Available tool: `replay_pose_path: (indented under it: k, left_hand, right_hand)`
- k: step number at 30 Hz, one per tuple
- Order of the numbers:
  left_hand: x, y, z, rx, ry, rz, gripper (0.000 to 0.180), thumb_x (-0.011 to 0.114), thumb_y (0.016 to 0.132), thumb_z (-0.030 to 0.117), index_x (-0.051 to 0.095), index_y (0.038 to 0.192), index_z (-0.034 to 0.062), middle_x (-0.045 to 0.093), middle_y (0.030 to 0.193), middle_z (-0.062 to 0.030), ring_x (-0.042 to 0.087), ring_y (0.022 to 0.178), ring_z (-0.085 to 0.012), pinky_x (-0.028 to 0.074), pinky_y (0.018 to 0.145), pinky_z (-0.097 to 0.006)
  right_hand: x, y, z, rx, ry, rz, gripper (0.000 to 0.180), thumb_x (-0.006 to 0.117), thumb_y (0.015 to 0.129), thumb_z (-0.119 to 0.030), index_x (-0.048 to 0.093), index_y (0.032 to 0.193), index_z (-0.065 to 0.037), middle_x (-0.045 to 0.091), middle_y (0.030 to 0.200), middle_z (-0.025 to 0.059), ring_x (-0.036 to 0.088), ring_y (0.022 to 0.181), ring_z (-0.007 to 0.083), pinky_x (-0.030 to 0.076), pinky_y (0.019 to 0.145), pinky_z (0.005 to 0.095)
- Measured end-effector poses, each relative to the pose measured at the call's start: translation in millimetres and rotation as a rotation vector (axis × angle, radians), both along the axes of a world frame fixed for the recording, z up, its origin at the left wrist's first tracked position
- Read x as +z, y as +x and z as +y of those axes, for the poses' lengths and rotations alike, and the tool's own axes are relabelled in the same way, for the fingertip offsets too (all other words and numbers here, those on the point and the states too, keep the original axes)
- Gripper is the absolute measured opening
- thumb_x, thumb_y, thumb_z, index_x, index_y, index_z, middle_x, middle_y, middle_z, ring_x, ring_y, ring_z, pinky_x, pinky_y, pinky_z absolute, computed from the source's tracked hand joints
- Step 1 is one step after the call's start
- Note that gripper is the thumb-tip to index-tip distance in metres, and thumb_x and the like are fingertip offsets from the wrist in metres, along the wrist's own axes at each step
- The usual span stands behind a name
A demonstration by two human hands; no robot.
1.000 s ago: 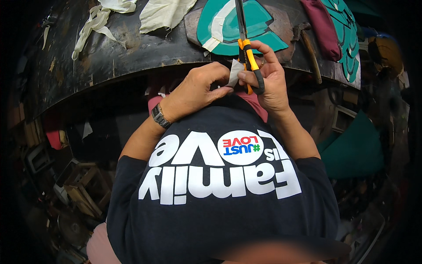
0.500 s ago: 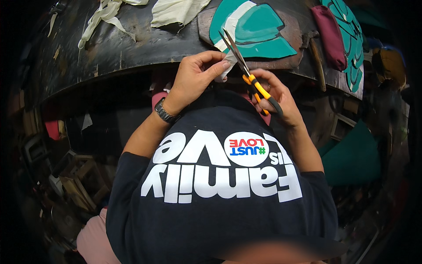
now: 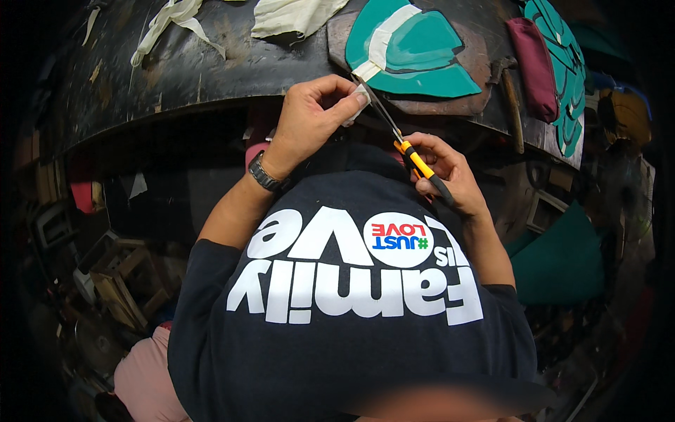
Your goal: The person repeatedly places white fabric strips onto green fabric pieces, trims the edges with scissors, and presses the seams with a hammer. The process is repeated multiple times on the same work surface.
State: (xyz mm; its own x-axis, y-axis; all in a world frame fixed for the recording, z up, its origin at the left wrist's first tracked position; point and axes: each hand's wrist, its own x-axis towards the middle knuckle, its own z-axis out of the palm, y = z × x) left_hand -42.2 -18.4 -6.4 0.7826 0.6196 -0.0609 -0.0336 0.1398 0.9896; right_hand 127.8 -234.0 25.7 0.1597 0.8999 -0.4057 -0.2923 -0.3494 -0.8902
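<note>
Between the thumb and fingers of my left hand (image 3: 315, 118) is the end of a pale fabric strip (image 3: 384, 43). That strip runs up across a green cut sheet piece (image 3: 422, 67) lying on a brown board (image 3: 467, 105). My right hand (image 3: 450, 172) is wrapped round the yellow-and-black handles of a pair of scissors (image 3: 416, 158). Their blades reach up and left to the strip, just beside my left fingertips, and look nearly closed there. Part of the handles is hidden by my right fingers.
A hammer (image 3: 513, 105) lies right of the board on the black table (image 3: 246, 74). Beyond it are a maroon pouch (image 3: 532, 69) and stacked green pieces (image 3: 559, 77). Pale cloth scraps (image 3: 295, 15) lie at the back. Wooden frames (image 3: 130, 278) stand below left.
The scissors' blades, raised and slightly apart before, have come down to the strip by my left fingers and closed together. My right hand has moved slightly lower.
</note>
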Motion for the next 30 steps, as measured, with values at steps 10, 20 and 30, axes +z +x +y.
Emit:
replay_pose_path:
  k: [10,20,30]
  left_hand:
    - [1,-6,4,0.013,-0.023,0.074,0.016,0.075,0.093,0.013,0.074,0.096,-0.0031,0.069,0.075,-0.0004,0.059,0.064,-0.0037,0.049,0.057,-0.02]
    - [96,-1,13,-0.187,0.242,-0.084,0.019,0.072,0.095,0.007,0.072,0.113,0.0022,0.066,0.093,-0.0019,0.061,0.072,-0.0037,0.049,0.06,-0.018]
    - [48,137,24,-0.302,0.39,0.064,0.048,0.076,0.092,0.013,0.058,0.137,0.0095,0.071,0.094,-0.003,0.065,0.08,-0.0057,0.053,0.07,-0.021]
  right_hand:
    - [-5,-3,5,0.012,-0.009,-0.143,0.066,0.078,0.075,0.006,0.059,0.137,-0.003,0.066,0.124,0.0097,0.063,0.088,0.0078,0.056,0.082,0.0227]
    - [29,125,69,-0.178,0.208,-0.968,0.037,0.066,0.092,-0.001,0.058,0.128,-0.002,0.067,0.1,0.0037,0.062,0.091,0.008,0.051,0.079,0.0233]
    - [-18,198,144,-0.194,0.186,-1.863,0.014,0.062,0.09,-0.015,0.069,0.096,-0.005,0.067,0.081,0.0144,0.061,0.082,0.0383,0.051,0.08,0.0455]
